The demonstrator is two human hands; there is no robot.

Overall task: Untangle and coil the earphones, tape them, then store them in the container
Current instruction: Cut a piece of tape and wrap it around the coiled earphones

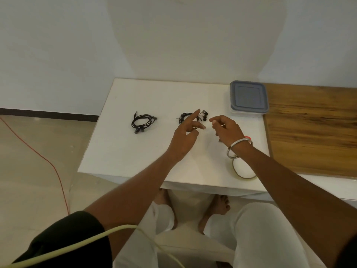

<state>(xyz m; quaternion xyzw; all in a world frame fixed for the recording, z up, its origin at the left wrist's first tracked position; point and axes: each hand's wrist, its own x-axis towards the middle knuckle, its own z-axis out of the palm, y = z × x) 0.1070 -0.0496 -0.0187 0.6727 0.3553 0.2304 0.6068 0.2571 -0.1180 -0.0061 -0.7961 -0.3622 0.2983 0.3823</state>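
Two black earphone sets lie on the white table (119, 151). One coiled set (144, 122) lies alone at the left. My left hand (185, 138) hovers over the other set (202, 116) and partly hides it, with the index finger stretched out and nothing in its grip. Just right of that set is my right hand (226, 128), its fingers curled toward the thumb. Whether it pinches anything is too small to tell. A clear container (248, 97) with a grey-blue lid stands shut at the back right. A tape roll (244, 172) lies near the front edge, partly under my right forearm.
A wooden board (313, 128) adjoins the table on the right. A red cable (50, 163) runs over the floor at the left. My legs and bare feet (216, 207) show under the table's front edge. A pale cord (77, 246) crosses my left sleeve.
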